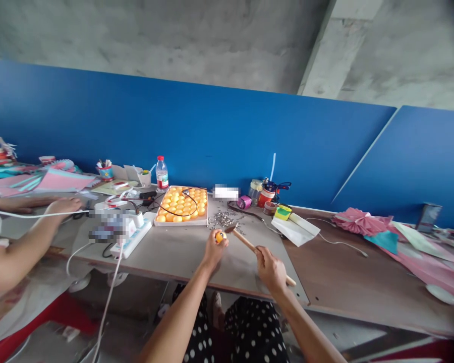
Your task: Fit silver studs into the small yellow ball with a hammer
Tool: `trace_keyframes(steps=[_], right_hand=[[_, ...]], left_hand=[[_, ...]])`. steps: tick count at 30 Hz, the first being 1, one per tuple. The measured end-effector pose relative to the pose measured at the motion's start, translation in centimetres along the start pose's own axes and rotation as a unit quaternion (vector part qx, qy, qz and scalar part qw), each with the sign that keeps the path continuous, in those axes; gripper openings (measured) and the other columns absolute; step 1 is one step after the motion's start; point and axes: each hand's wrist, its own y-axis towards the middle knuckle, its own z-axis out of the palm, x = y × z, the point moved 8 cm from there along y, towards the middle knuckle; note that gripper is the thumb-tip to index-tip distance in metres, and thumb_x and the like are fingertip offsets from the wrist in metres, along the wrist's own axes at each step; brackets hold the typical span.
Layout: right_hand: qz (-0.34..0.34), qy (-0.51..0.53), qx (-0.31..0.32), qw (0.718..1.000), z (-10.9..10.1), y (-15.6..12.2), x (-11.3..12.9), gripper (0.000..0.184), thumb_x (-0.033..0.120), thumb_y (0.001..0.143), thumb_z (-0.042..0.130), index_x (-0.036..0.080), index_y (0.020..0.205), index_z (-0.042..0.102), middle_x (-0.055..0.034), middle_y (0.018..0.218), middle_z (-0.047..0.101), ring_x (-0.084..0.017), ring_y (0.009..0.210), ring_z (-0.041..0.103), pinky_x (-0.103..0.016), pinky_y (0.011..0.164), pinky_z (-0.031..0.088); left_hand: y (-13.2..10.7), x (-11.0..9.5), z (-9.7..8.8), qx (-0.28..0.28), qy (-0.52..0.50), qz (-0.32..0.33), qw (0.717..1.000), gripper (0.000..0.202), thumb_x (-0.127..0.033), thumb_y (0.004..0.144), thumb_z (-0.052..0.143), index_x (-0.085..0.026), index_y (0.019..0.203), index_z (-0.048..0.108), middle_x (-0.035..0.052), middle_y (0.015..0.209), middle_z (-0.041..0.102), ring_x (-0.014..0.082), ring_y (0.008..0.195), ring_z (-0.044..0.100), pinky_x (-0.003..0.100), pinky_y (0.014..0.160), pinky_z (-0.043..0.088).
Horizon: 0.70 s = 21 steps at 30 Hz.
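My left hand (213,252) is closed around a small orange ball (220,237) that looks like a ping-pong ball, with dark and pale marks on its face. In my right hand (271,269) is a hammer (246,243), gripped along its wooden handle. The dark hammer head is right beside the ball; whether they touch I cannot tell. Just beyond both hands, many small shiny metal pieces (223,219) lie scattered on the grey table (181,247). Behind them to the left sits a shallow white box (181,223) filled with orange balls.
A power strip (136,237) with cords lies left, near another person's arm (34,247). A bottle (161,174) stands at the back. Jars (255,191), a pink object (244,202) and white paper (297,229) are to the right, and pink fabric (363,222) farther right.
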Motion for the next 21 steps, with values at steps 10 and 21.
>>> trace_keyframes(steps=[10,21], right_hand=[[-0.012,0.005,0.006,1.000,-0.13,-0.46,0.09,0.031,0.032,0.092,0.031,0.019,0.089,0.059,-0.0037,0.073,0.067,-0.016,0.061,0.060,-0.023,0.057,0.037],[-0.009,-0.001,-0.005,1.000,-0.30,-0.62,0.04,0.032,0.033,0.091,0.031,0.020,0.089,0.059,-0.0038,0.075,0.068,-0.016,0.062,0.061,-0.024,0.058,0.037]], left_hand=[[-0.32,-0.29,0.27,0.012,0.005,-0.018,1.000,0.038,-0.016,0.061,0.061,-0.017,0.098,0.050,-0.0042,0.065,0.054,0.0101,0.057,0.056,0.025,0.062,0.044],[-0.24,-0.16,0.29,0.009,0.028,-0.011,0.999,0.039,-0.012,0.058,0.061,-0.018,0.096,0.052,-0.0047,0.064,0.054,0.0094,0.056,0.055,0.024,0.061,0.043]])
